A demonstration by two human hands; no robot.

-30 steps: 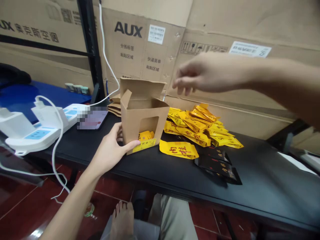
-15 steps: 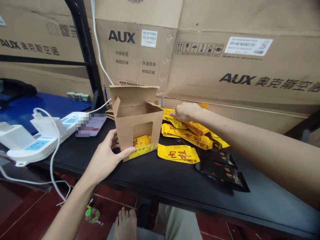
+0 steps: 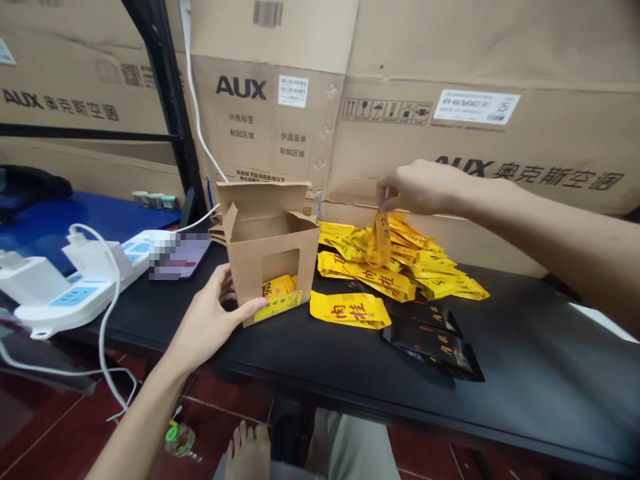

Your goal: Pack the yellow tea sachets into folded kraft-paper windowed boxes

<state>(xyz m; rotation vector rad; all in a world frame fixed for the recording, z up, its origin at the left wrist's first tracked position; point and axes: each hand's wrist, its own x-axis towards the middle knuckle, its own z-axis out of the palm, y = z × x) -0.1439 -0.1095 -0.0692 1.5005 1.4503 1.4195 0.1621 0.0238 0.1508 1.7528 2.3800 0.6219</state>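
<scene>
An open kraft paper box (image 3: 273, 250) with a cut-out window stands on the black table (image 3: 525, 373). A few yellow sachets show through its window. My left hand (image 3: 213, 320) grips the box's lower left corner, thumb across the front. My right hand (image 3: 423, 188) is raised above a pile of yellow sachets (image 3: 400, 263) and pinches one yellow sachet (image 3: 383, 239), which hangs down from the fingertips. One yellow sachet (image 3: 350, 310) lies alone in front of the pile. Two black sachets (image 3: 435, 340) lie to the right of it.
A white power strip (image 3: 75, 287) with plugs and cables sits at the table's left end beside a phone (image 3: 180, 253). Large AUX cardboard cartons (image 3: 450, 120) form a wall behind the table. A black shelf post (image 3: 170, 113) rises at the left. My knees and a bare foot show below.
My right hand dropped from above the box onto the pile, pinched a yellow sachet, and has lifted it clear of the pile. My left hand has stayed on the box.
</scene>
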